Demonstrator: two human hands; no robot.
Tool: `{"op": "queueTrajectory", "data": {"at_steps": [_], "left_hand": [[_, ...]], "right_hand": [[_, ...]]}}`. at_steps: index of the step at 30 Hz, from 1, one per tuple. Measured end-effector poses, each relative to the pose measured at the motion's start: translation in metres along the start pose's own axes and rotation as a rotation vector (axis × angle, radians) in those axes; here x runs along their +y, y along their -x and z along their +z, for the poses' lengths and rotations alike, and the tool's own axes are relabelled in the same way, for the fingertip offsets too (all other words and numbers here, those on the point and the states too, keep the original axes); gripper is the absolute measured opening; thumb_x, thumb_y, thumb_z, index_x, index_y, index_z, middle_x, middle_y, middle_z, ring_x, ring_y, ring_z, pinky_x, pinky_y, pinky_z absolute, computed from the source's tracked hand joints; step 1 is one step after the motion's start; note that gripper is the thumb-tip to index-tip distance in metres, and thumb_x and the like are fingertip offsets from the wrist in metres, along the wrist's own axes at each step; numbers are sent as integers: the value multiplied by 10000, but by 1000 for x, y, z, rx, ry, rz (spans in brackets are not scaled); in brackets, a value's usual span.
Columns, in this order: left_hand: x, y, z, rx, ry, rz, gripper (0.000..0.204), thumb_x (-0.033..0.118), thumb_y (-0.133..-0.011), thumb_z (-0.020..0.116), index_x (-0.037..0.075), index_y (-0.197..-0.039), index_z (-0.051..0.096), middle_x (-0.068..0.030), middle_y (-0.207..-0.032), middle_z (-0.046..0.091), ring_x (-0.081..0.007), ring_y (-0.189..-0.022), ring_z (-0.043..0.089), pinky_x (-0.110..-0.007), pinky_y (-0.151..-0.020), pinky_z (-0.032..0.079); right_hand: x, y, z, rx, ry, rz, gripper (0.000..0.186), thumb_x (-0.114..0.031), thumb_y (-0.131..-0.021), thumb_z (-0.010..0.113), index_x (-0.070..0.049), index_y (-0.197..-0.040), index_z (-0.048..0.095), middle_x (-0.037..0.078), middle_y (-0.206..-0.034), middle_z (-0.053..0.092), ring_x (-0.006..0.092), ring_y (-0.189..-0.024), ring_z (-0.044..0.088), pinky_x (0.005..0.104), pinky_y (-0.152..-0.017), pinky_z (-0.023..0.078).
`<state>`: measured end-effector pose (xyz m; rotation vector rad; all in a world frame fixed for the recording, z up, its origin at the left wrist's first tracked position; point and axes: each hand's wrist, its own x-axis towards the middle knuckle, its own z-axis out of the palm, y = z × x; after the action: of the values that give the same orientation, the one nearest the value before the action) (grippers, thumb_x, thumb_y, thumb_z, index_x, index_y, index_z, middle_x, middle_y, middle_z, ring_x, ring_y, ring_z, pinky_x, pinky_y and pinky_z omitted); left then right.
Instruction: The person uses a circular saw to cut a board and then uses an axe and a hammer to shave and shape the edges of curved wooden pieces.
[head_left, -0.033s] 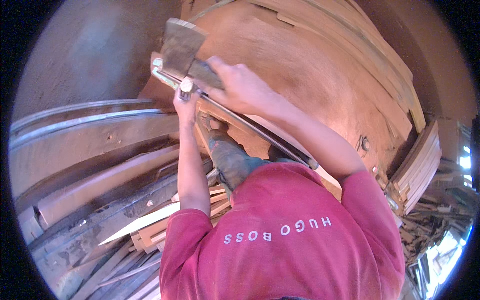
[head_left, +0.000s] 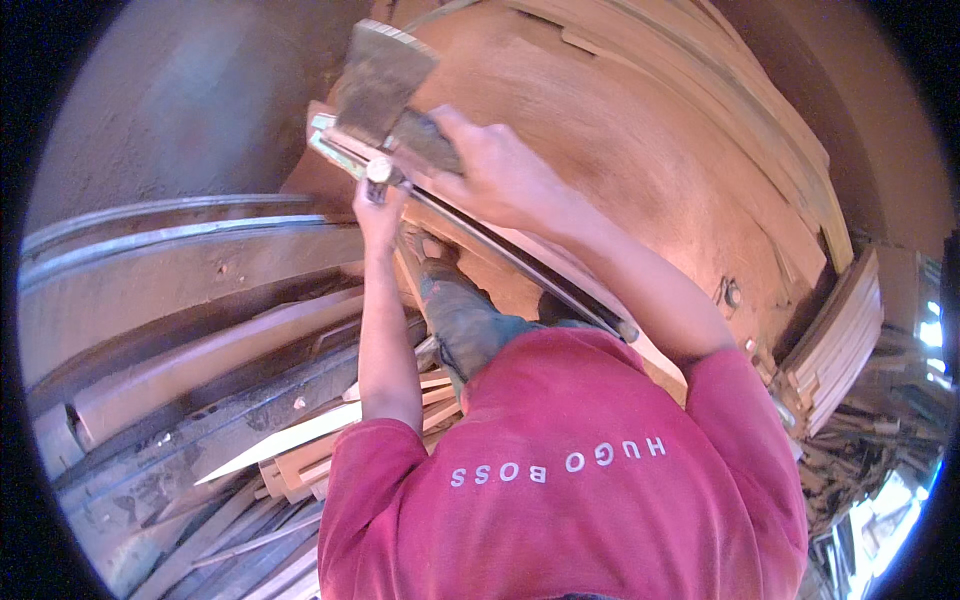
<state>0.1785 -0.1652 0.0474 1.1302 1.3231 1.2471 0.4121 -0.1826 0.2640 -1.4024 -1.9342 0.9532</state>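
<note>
My right hand (head_left: 505, 170) is closed round the dark, thick part behind a broad, worn axe blade (head_left: 385, 85), whose pale edge faces up and away. Just below the blade my left hand (head_left: 378, 215) is closed round a pale, round-ended wooden piece (head_left: 380, 170); most of its length is hidden. A board with pale green patches (head_left: 335, 145) lies beside the blade and that hand. From there a long dark bar (head_left: 530, 262) slants back toward my waist under my right forearm, ending in a rounded tip. How these parts join cannot be made out.
Long planks (head_left: 700, 105) curve along the far right edge of the reddish floor (head_left: 640, 170). A stack of boards (head_left: 835, 335) stands at the right. On the left lie long beams (head_left: 220, 350) and metal rails (head_left: 190, 240), with cut wood strips (head_left: 310, 460) near my left elbow.
The axe blade and my right hand have shifted slightly up and to the right. My left hand and the round-ended piece have moved a little right. Both grips look the same.
</note>
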Motion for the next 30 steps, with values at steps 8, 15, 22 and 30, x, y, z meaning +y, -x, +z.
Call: {"op": "queueTrajectory", "data": {"at_steps": [8,15,22,30], "left_hand": [[6,-24,31,239,-238,-25,192,111,-803,771,7,-909,650,-22,-835,667,-132,-736,605,-313,-682,506],[-19,-1,28,-193,-497,244,156,33,-731,750,26,-836,635,-33,-792,640,-146,-760,599,-304,-730,496],[5,5,35,15,-377,353,103,26,-830,677,53,-868,585,3,-765,597,-109,-683,539,-263,-643,452],[50,-6,30,208,30,50,131,-8,-844,646,52,-803,537,6,-703,567,-83,-616,539,-243,-558,447]], "right_hand": [[7,11,-6,31,16,69,439,-168,-833,655,-16,-1219,511,280,-922,662,458,-917,643,484,-786,513],[59,76,14,-24,0,294,475,-198,-841,621,-30,-1265,490,315,-954,650,480,-917,636,537,-817,500],[98,136,6,-116,23,625,516,-222,-853,632,-18,-1306,494,295,-1132,622,450,-1064,606,482,-902,486],[114,159,24,-50,3,583,539,-242,-853,638,-8,-1317,493,288,-1120,632,444,-1053,617,491,-907,485]]}}
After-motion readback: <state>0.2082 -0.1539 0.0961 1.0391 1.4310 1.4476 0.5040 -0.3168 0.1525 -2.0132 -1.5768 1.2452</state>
